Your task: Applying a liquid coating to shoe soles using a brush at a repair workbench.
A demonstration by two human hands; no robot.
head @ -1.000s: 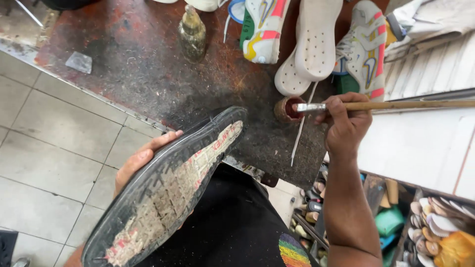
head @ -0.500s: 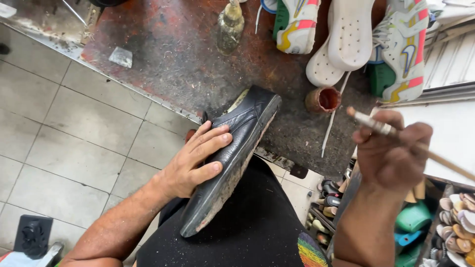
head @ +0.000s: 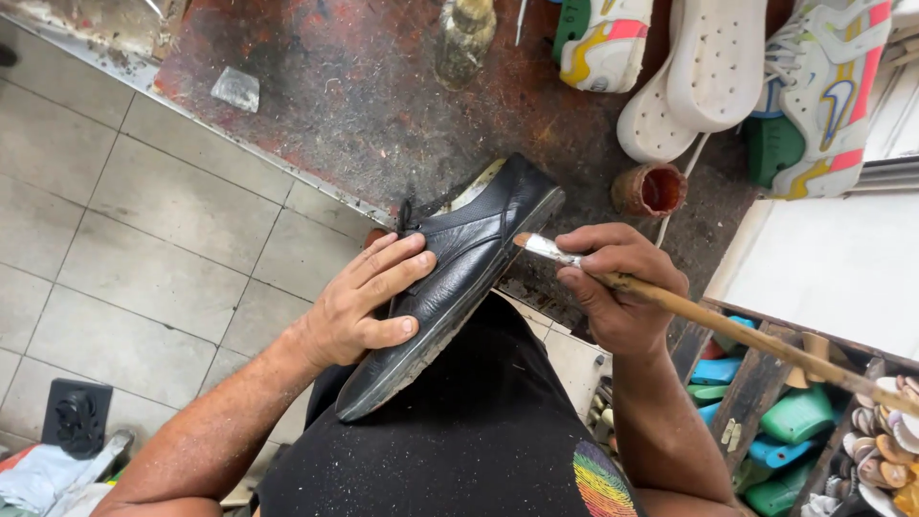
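I hold the black shoe (head: 458, 287) on its side against my lap, its toe resting on the edge of the worktop (head: 316, 105). My left hand (head: 359, 306) lies flat on the leather, fingers (head: 392, 263) spread and thumb tucked under. My right hand (head: 617, 287) is closed tight around the long brush (head: 670, 302), and its tip touches the rim by the sole. I think I am brushing glue along that edge. Next I would need to slide the brush slowly along the rim and keep the shoe steady. The little red pot (head: 651, 190) stands close by. Half a second ago the brush was up in the air, away from the shoe; now it has come down to it.
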